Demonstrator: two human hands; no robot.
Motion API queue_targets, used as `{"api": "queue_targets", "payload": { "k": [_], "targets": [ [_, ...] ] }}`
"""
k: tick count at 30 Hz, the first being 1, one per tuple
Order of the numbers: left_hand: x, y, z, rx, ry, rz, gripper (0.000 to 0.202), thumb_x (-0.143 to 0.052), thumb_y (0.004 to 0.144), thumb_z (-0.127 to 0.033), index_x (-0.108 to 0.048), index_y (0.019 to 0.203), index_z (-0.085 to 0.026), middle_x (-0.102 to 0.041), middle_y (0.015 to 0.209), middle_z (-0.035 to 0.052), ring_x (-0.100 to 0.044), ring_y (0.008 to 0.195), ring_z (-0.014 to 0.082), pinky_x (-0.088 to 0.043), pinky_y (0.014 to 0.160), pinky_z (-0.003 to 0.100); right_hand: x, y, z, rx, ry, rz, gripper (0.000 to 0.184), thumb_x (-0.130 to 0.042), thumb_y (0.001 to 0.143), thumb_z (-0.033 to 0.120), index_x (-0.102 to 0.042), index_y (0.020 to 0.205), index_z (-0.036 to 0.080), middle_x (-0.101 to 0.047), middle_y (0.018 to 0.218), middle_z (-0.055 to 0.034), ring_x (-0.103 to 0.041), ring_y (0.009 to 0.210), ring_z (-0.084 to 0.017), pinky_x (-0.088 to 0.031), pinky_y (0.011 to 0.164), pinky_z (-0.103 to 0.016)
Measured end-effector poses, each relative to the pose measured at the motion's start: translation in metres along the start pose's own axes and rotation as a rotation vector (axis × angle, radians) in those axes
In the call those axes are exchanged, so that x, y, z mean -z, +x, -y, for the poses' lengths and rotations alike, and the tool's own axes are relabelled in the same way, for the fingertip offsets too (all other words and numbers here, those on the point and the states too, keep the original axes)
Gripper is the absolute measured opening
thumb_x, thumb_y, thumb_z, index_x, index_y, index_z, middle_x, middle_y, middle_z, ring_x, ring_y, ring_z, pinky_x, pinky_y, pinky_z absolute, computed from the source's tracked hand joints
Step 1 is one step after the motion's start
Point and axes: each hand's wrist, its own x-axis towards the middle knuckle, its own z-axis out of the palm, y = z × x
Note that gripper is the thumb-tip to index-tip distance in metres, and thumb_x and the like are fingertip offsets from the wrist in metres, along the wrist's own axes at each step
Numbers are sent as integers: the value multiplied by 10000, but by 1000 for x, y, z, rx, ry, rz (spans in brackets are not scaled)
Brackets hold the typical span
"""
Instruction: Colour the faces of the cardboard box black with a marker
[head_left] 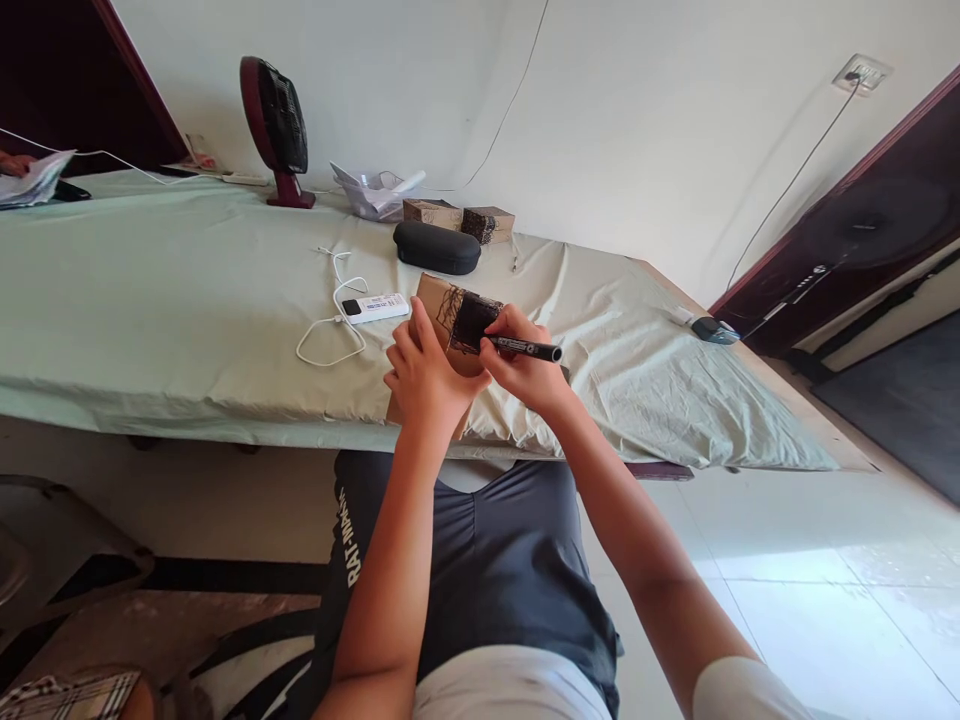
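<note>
The left grip (429, 368) clasps the near-left part of a brown rectangular cardboard box (459, 352). The right grip (517, 355) is pinched around a slim black cylindrical marker (534, 349), just right of the box's dark scribbling. Beyond both grips lies a black oblong case (436, 248), on the pale green cloth-covered surface (187, 300).

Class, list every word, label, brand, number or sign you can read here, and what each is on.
"RAT-MA…": dark trousers, left leg; ending unclear.
Marker pen: pale print, too small to read.
White block: printed label, too small to read.
Cardboard box: dark scribbles, no readable words.
Dark panel, right: pale mark, too blurred.
</note>
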Motion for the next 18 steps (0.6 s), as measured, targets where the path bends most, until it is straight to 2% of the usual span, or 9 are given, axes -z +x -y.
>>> {"api": "queue_targets", "payload": {
  "k": [3, 7, 12, 15, 18],
  "targets": [
    [-1, 1, 4, -29, -23, -15, 1340, -914, 685, -389, -140, 1761, -189, -417, 1620, 266, -455, 1455, 547, -478, 1107, 785, 4, 6, 0, 25, -36, -62, 178, -654, 875, 291, -479, 884, 264, -525, 645, 77, -420, 562, -118, -386, 620, -300],
    [-3, 3, 10, -56, -78, -42, 1356, -941, 651, -338, -151, 1748, -239, -417, 1605, 263, -450, 1436, 568, -443, 1102, 830, 10, 22, 1, 64, -23, -111, 217, -686, 898, 333, -487, 844, 265, -531, 662, 57, -424, 577, -124, -398, 613, -304],
    [-3, 7, 21, -75, -129, -16, 1388, -947, 644, -330, -112, 1750, -250, -395, 1599, 276, -409, 1459, 610, -406, 1082, 885, 13, 33, 0, 49, 138, -141, 220, -719, 884, 369, -536, 838, 256, -547, 684, 35, -456, 592, -131, -363, 571, -297],
    [-3, 14, 39, -142, -180, 28, 1421, -960, 631, -315, -87, 1752, -279, -365, 1621, 269, -373, 1507, 602, -378, 1118, 883, 13, 34, -5, -19, 228, -149, 197, -721, 853, 359, -564, 822, 244, -548, 669, 38, -464, 597, -126, -357, 573, -292],
    [-3, 23, 66, -283, -287, 83, 1485, -992, 594, -323, -63, 1752, -314, -349, 1640, 241, -321, 1575, 561, -307, 1223, 838, 10, 35, -10, -107, 260, -80, 193, -734, 808, 336, -574, 766, 237, -549, 633, 41, -461, 588, -120, -346, 569, -290]
  ]
}}
